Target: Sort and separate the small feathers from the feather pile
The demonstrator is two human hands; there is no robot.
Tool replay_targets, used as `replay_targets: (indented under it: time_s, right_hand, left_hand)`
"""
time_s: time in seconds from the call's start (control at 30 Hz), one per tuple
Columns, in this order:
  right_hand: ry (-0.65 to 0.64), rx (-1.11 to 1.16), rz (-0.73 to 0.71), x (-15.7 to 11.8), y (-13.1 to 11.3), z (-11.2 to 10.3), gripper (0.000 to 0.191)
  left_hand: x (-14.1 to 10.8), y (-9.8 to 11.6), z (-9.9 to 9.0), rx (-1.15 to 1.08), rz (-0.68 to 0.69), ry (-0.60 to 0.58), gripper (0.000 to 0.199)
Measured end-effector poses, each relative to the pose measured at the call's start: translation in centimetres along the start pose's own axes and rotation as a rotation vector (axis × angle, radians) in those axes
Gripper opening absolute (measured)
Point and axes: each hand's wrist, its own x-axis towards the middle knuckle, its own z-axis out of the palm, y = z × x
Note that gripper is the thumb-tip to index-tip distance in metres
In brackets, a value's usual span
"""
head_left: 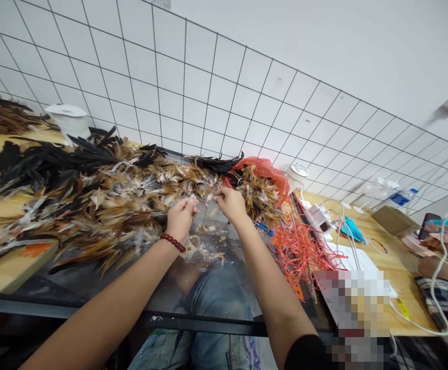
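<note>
My left hand (181,218), with a dark red bead bracelet (173,242) at its wrist, is closed in a pinch at the front of the feather pile. What its fingertips hold is too small to make out. Just to its right, my right hand (231,204) also pinches, thumb and finger pointing toward the left hand; pale wisps show by its fingertips, but their kind is unclear. Brown and white feathers (131,187) in tied bunches spread behind and left of both hands. Long black feathers (50,159) lie at the back left. Loose fluff dots the glossy dark tabletop (147,293) below.
A red plastic bag (272,173) with brown feathers stands behind my right hand. Tangled orange-red cords (301,252) lie right of my forearm. White spools (69,121), cables, a cardboard box (395,221) and a bottle (405,196) sit around. A wire grid (208,87) rises behind. Another person's plaid sleeve (435,303) is at right.
</note>
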Motion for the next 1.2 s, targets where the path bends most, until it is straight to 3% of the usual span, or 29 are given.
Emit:
replay_targets:
  time_s: [0.2,0.33,0.53,0.7,0.77,0.83,0.9,1.03,1.1,1.2]
  right_hand:
    - [-0.166,-0.22,0.139,2.2,-1.1,4.2,0.03]
    - [-0.172,-0.158,0.106,2.5,-1.4,4.3,0.022]
    - [-0.004,0.037,0.161,1.7,2.1,-0.1,0.021]
    - [0.286,0.025,0.226,1.1,6.1,-5.8,0.022]
    - [0.401,0.018,0.227,0.9,6.6,-7.3,0.023]
    - [0.435,0.075,0.18,0.6,6.0,-7.5,0.023]
    - [0.306,0.217,0.079,0.0,4.6,-6.4,0.018]
    - [-0.072,0.565,-0.051,-1.4,1.0,-1.5,0.016]
    - [-0.112,0.802,0.001,-1.9,-0.3,0.7,0.021]
    - [-0.046,1.075,0.098,-2.4,-1.4,2.4,0.025]
  left_hand:
    - [0.3,0.0,0.0,-0.118,-0.024,0.077,0.025]
    - [0.3,-0.3,-0.1,-0.149,-0.045,0.082,0.031]
    - [-0.1,-0.2,0.2,-0.161,-0.056,0.057,0.032]
    - [-0.3,-0.3,0.4,-0.175,-0.058,0.065,0.029]
    - [-0.3,-0.4,0.5,-0.167,-0.056,0.055,0.029]
    - [-0.3,-0.6,0.5,-0.158,-0.056,0.038,0.029]
    - [-0.4,-0.7,0.6,-0.147,-0.057,0.016,0.03]
    - [-0.6,-0.8,0.4,-0.056,-0.017,-0.047,0.026]
    - [-0.6,-0.8,0.2,0.032,0.035,-0.088,0.024]
    - [-0.6,-1.1,0.0,0.111,0.116,-0.136,0.026]
